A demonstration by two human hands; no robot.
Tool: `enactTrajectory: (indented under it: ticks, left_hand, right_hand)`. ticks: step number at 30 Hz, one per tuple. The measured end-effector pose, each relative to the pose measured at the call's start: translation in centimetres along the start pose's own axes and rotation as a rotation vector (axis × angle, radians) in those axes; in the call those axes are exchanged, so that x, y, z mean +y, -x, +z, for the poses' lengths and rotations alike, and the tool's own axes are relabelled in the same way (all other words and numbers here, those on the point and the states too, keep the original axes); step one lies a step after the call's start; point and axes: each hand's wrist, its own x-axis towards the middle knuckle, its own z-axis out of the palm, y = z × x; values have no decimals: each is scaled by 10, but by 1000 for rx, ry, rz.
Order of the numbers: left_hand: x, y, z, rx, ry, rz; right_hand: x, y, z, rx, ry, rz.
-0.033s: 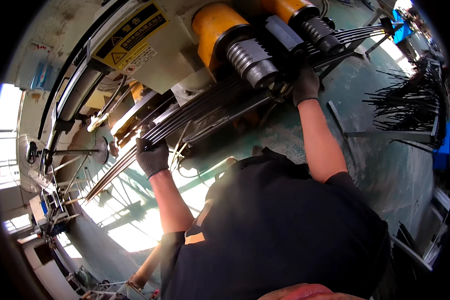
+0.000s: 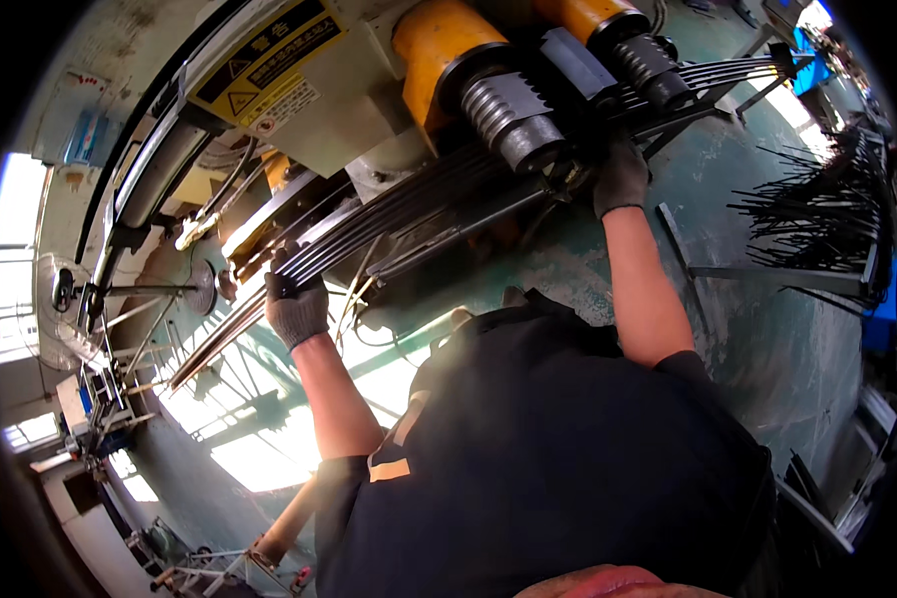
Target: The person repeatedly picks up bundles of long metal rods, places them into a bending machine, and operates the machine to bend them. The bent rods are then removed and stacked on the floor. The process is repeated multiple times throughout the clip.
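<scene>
My left hand (image 2: 297, 301), in a dark knit glove, is closed around a bundle of long thin metal rods (image 2: 354, 231). The bundle slants from the lower left up along the machine. My right hand (image 2: 623, 177), also gloved, reaches in below the dark ribbed cylinders (image 2: 513, 122) at the machine's front. Its fingers are lost in shadow, so their grip cannot be made out. Further right, the far ends of several rods (image 2: 733, 72) lie across a metal support.
Orange housings (image 2: 444, 55) and a pale machine panel (image 2: 354, 125) with a warning label stand ahead. At the right, a metal rack (image 2: 782, 277) bears a heap of dark rods (image 2: 807, 214). A fan (image 2: 62, 317) stands far left. Sunlight patches the green floor (image 2: 728, 179).
</scene>
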Motion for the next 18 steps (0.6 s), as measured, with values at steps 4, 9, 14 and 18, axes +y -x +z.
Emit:
enactTrajectory:
  ticks: [4, 9, 14, 18]
  left_hand:
    - [15, -21, -32, -77, -105, 33]
    - [-28, -6, -20, -101, -88, 77]
    - [-78, 15, -11, -125, -171, 8]
    - [-78, 17, -11, -138, -253, 19]
  right_hand:
    - [42, -8, -78, -79, -109, 151]
    - [59, 7, -103, -29, -51, 225]
    - [72, 10, -109, -14, 92, 255]
    - [81, 21, -87, -8, 212, 211]
